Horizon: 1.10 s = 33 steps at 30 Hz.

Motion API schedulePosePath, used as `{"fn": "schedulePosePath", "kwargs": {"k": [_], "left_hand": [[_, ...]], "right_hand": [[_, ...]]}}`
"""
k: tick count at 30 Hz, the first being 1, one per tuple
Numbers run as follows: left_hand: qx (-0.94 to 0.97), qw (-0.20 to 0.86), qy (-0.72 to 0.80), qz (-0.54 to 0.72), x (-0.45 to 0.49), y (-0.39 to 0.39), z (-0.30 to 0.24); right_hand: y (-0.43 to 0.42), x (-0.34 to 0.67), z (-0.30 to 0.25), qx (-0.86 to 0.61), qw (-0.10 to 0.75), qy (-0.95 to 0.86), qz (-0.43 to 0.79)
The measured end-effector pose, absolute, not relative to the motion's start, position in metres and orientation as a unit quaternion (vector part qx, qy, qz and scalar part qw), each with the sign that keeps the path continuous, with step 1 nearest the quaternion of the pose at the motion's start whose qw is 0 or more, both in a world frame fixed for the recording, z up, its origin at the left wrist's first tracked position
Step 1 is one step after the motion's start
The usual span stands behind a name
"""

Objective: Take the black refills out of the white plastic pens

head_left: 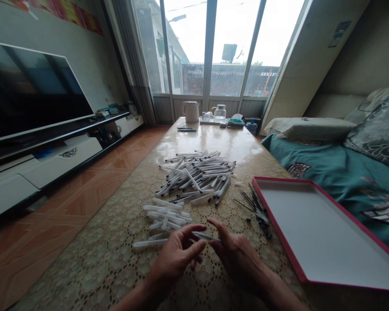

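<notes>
A slim pen [207, 236] with a clear barrel lies across the gap between my hands, above the patterned tablecloth. Its right end runs into my right hand [238, 255], between the thumb and the fingers. My left hand [181, 248] curves around the other end, thumb and index finger apart. Just beyond my left hand is a small heap of whitish translucent pen caps [165, 216]. Farther off spreads a large pile of pens [197, 172] with dark ends. Thin dark refills or pen parts [259, 211] lie beyond my right hand, near a small black piece [248, 220].
A shallow box lid [327, 229] with a red rim and white inside lies at the right. At the table's far end stand a beige jug [190, 112], a glass pitcher [219, 112] and a tissue pack [236, 121]. A green-covered sofa [324, 160] flanks the table.
</notes>
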<state>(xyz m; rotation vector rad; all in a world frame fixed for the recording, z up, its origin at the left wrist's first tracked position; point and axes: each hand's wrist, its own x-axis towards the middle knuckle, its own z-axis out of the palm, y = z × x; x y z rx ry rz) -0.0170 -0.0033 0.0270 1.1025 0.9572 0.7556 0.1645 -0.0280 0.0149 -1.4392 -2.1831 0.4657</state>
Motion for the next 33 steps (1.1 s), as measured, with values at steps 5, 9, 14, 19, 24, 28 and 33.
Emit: {"fn": "schedulePosePath", "kwargs": {"k": [5,9,14,19,24,28,33], "left_hand": [[0.372,0.718,0.422,0.410,-0.009,-0.011,0.023],[0.287,0.688,0.439,0.503,-0.018,-0.007,0.026],[0.267,0.672,0.444,0.529,-0.022,-0.004,0.020],[0.255,0.674,0.445,0.531,-0.019,-0.003,0.014],[0.246,0.675,0.448,0.532,-0.016,-0.004,0.015],[0.242,0.678,0.446,0.532,-0.014,-0.005,0.016],[0.232,0.677,0.450,0.535,-0.014,-0.003,0.017]], "right_hand": [[-0.029,0.163,0.013,-0.500,0.295,-0.780,0.233],[-0.025,0.173,0.011,-0.518,0.373,-0.707,0.305],[-0.020,0.176,0.004,-0.501,0.377,-0.704,0.333],[-0.018,0.173,0.001,-0.493,0.364,-0.712,0.343],[-0.022,0.173,0.005,-0.506,0.382,-0.676,0.376],[-0.024,0.172,0.003,-0.508,0.404,-0.616,0.446],[-0.022,0.173,0.002,-0.524,0.403,-0.632,0.405]]}}
